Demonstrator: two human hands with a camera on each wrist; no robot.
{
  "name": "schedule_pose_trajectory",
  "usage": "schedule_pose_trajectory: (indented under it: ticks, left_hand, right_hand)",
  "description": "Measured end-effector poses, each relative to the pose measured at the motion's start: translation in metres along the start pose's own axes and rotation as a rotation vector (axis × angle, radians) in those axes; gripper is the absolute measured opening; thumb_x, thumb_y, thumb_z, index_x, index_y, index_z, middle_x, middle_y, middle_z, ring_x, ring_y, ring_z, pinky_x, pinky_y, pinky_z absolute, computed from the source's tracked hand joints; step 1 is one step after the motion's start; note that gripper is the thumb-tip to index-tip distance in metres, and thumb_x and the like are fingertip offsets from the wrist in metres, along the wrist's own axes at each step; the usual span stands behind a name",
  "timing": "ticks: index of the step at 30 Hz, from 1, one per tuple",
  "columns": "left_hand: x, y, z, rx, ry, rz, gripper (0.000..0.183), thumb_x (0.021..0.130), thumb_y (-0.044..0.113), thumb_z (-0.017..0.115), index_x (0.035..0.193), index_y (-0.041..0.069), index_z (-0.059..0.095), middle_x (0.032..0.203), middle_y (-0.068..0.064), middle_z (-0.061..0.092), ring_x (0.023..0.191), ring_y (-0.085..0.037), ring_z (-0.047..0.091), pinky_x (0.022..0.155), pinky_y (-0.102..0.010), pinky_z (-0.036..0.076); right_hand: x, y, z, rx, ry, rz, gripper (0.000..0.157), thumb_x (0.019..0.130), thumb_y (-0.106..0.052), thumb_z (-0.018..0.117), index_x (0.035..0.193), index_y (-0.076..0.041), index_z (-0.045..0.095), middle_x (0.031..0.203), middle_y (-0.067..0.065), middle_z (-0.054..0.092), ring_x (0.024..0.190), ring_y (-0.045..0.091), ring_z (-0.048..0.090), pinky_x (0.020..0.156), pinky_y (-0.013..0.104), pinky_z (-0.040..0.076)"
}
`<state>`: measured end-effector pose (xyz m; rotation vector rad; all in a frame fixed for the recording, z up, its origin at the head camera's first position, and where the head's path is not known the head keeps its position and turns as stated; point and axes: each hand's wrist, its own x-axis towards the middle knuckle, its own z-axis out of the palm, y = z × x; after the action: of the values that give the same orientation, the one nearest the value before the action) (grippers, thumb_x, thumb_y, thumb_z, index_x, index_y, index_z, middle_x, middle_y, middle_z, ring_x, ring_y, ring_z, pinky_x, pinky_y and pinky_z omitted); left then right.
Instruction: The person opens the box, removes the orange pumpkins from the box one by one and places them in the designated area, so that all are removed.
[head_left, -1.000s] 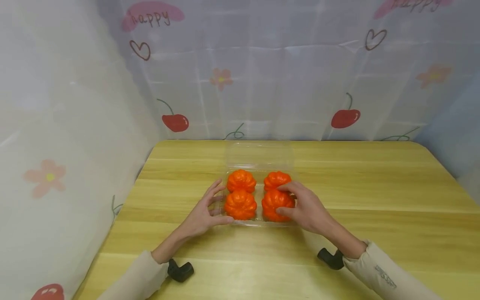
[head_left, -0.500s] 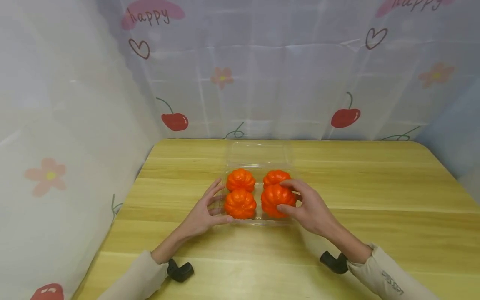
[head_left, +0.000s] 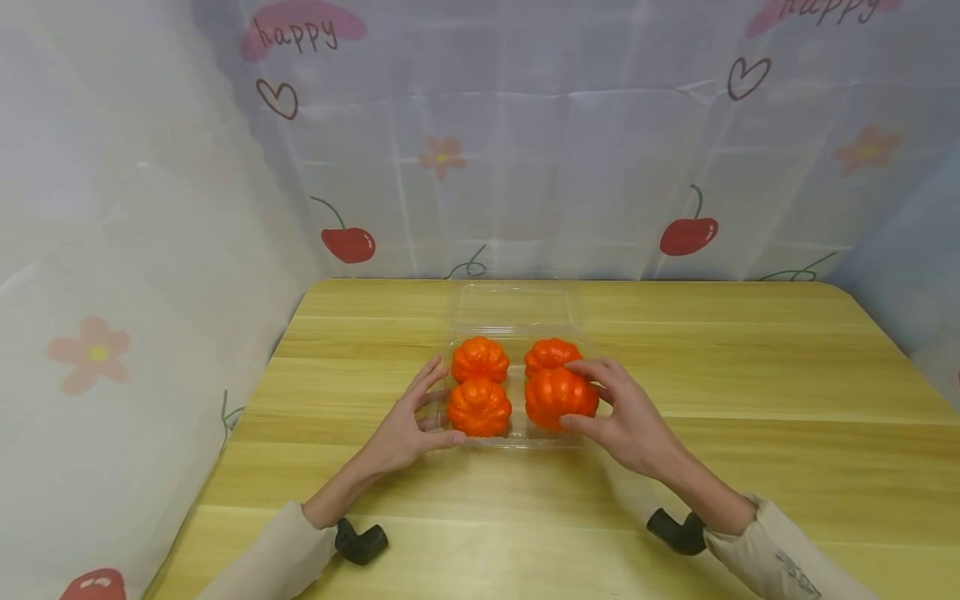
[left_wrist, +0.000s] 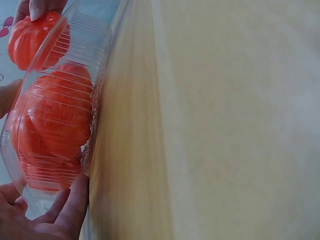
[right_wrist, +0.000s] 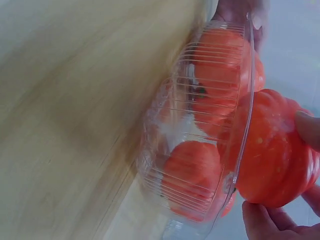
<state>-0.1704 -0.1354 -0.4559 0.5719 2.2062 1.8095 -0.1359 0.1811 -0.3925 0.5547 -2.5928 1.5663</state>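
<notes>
An orange pumpkin (head_left: 558, 398) is in my right hand (head_left: 633, 429), gripped between thumb and fingers. In the right wrist view this pumpkin (right_wrist: 275, 150) is raised at the rim of a clear plastic clamshell box (head_left: 518, 408). Two more pumpkins (head_left: 480, 407) sit one behind the other in the box's left half. Another pumpkin (head_left: 551, 353) is at the back right, partly hidden by the held one. My left hand (head_left: 401, 429) rests against the box's left side, fingers spread and fairly straight, its thumb along the front corner.
The box's clear lid (head_left: 517, 306) lies folded back towards the table's far edge. A wood-grain table (head_left: 750, 375) is under everything. Black angled pieces (head_left: 362, 542) sit at both cuffs. A printed curtain (head_left: 540, 167) hangs behind and at the sides.
My right hand has lifted the front right pumpkin a little out of its place, tilting it and shifting it slightly right. My left hand has stayed against the box.
</notes>
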Motion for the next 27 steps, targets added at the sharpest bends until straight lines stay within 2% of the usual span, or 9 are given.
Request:
schedule_pose_trajectory:
  ticks: [6,13,19,27]
  left_hand:
    - [-0.001,0.002,0.002,-0.009,-0.006,-0.013,0.100,0.079,0.010,0.084,0.158,0.012,0.022,0.164,0.004,0.006,0.138,-0.033,0.037,0.101,-0.041,0.046]
    - [0.000,0.002,0.001,0.004,0.002,-0.010,0.098,0.080,0.010,0.084,0.157,0.012,0.024,0.164,0.006,0.006,0.137,-0.033,0.037,0.100,-0.040,0.047]
    - [0.001,0.000,0.000,-0.004,0.004,0.003,0.096,0.080,0.010,0.083,0.156,0.011,0.026,0.164,0.007,0.006,0.138,-0.035,0.036,0.099,-0.039,0.048]
    - [0.000,-0.001,0.001,0.011,0.014,0.006,0.097,0.080,0.011,0.084,0.157,0.012,0.025,0.164,0.007,0.007,0.139,-0.034,0.033,0.100,-0.042,0.047]
  right_hand:
    - [-0.007,0.002,-0.001,0.055,0.029,-0.052,0.058,0.080,0.000,0.080,0.133,-0.007,0.057,0.127,0.009,0.054,0.116,0.026,0.053,0.093,0.047,0.051]
    - [-0.010,-0.001,-0.001,0.089,0.048,-0.091,0.061,0.082,0.004,0.078,0.137,-0.009,0.055,0.132,0.009,0.053,0.114,0.028,0.054,0.082,0.034,0.057]
    - [-0.011,0.000,-0.004,0.146,0.029,-0.067,0.060,0.083,0.004,0.075,0.138,-0.007,0.052,0.133,0.013,0.054,0.114,0.031,0.055,0.080,0.031,0.057]
    - [-0.016,0.005,-0.007,0.129,0.064,-0.042,0.060,0.085,0.002,0.075,0.139,-0.005,0.049,0.134,0.013,0.052,0.115,0.026,0.053,0.078,0.029,0.057]
